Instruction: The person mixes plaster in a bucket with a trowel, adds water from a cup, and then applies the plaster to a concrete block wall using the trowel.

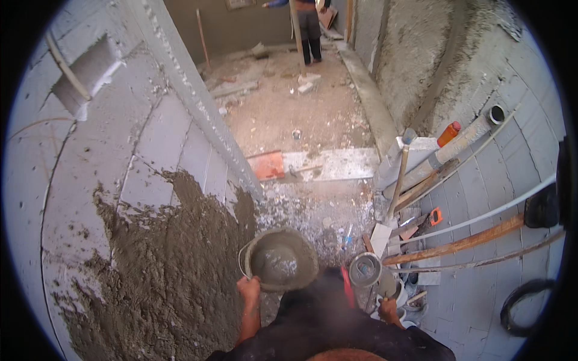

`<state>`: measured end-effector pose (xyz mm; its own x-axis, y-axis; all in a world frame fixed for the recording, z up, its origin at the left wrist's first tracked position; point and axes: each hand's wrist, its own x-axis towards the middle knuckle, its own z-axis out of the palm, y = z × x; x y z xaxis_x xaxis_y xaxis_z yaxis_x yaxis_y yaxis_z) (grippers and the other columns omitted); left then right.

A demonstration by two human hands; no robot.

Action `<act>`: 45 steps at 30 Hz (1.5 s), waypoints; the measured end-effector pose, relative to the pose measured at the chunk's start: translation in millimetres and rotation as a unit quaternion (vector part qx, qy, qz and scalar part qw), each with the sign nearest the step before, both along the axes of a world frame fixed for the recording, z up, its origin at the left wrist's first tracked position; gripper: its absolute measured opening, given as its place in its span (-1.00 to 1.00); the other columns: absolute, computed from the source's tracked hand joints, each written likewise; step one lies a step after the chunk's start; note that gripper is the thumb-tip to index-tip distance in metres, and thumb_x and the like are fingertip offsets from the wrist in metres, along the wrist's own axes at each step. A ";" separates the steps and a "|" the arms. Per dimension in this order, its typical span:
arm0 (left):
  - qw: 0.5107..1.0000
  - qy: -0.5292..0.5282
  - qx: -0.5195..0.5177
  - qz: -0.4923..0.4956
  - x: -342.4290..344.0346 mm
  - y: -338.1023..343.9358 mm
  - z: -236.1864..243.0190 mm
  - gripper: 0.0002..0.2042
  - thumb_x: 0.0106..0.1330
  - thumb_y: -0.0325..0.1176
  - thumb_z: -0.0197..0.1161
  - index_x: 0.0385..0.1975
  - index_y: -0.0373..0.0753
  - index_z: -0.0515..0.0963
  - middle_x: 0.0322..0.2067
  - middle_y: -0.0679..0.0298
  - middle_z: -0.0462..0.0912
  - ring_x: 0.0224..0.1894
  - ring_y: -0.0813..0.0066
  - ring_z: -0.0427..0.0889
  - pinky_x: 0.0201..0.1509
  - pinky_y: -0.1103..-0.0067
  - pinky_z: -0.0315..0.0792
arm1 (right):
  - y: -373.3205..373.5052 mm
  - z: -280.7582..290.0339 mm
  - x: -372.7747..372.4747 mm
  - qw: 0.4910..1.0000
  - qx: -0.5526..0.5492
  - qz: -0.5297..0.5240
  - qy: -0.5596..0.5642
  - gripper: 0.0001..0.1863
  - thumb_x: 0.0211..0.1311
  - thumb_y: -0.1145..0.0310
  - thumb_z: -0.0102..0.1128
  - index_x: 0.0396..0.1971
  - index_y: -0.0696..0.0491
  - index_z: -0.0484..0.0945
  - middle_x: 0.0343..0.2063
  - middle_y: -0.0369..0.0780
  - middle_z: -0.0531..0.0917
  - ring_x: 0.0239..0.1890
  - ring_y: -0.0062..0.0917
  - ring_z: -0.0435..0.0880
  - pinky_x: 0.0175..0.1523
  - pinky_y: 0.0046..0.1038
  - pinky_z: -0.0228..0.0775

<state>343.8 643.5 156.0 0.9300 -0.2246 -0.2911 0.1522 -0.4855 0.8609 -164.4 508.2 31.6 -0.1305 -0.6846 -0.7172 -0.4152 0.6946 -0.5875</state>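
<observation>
A mortar-smeared bucket with a wire handle hangs tilted in front of my body, some wet grey residue inside. My left hand is closed on its near left rim, beside the wire handle. Low on the right, my right hand has its fingers curled. A mortar-coloured piece shows just above it; I cannot make out whether the hand holds it. Close to that hand stands a round grey container. Wet mortar thickly covers the lower part of the left block wall.
Along the right wall lean a grey pipe, wooden poles and an orange bottle. An orange-handled saw lies below. Ahead, a pale threshold crosses the doorway. Beyond it, another person stands by an upright post.
</observation>
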 end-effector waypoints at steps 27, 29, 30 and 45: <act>0.987 0.133 0.034 -0.079 -93.4 88.5 -69.5 -0.91 0.00 -0.50 0.20 -0.55 -0.41 0.55 -0.60 0.31 0.53 -0.60 0.53 0.43 -0.56 0.46 0.34 | 250.0 62.4 -69.3 0.988 0.038 0.075 0.129 -0.55 0.31 0.06 0.06 -0.31 0.23 0.55 -0.75 -0.19 0.52 -0.75 -0.45 0.55 -0.63 -0.34 0.37; 0.986 0.160 -0.007 -0.049 -104.4 71.1 -73.7 -0.90 -0.03 -0.52 0.22 -0.53 -0.43 0.57 -0.60 0.26 0.55 -0.60 0.50 0.48 -0.59 0.45 0.34 | 245.4 63.7 -69.6 0.993 -0.018 0.058 0.104 -0.59 0.35 0.07 0.06 -0.36 0.18 0.50 -0.74 -0.28 0.47 -0.74 -0.61 0.45 -0.65 -0.47 0.25; 0.985 0.169 0.002 -0.044 -108.4 52.9 -68.2 -0.90 -0.03 -0.52 0.22 -0.53 -0.43 0.57 -0.60 0.26 0.55 -0.60 0.50 0.48 -0.59 0.45 0.34 | 226.2 65.1 -71.9 0.992 -0.008 0.063 0.113 -0.59 0.35 0.07 0.06 -0.36 0.18 0.50 -0.74 -0.28 0.47 -0.74 -0.61 0.45 -0.65 -0.47 0.25; 0.978 0.070 0.143 -0.136 -121.8 -26.4 -295.1 -0.78 -0.02 -0.44 0.28 -0.40 -0.45 0.64 -0.56 0.12 0.65 -0.50 0.39 0.60 -0.37 0.40 0.45 | -33.6 -10.4 0.6 0.784 -0.098 0.557 0.256 -0.62 0.26 0.20 0.15 0.04 -0.03 0.45 -0.35 0.08 0.68 -0.29 0.04 0.66 -0.18 0.03 0.47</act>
<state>222.0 617.1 -139.1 0.7941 -0.3488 -0.4977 0.0901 -0.7423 0.6639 -163.8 474.6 21.2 0.3897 -0.6694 -0.6325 -0.9166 -0.3484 -0.1960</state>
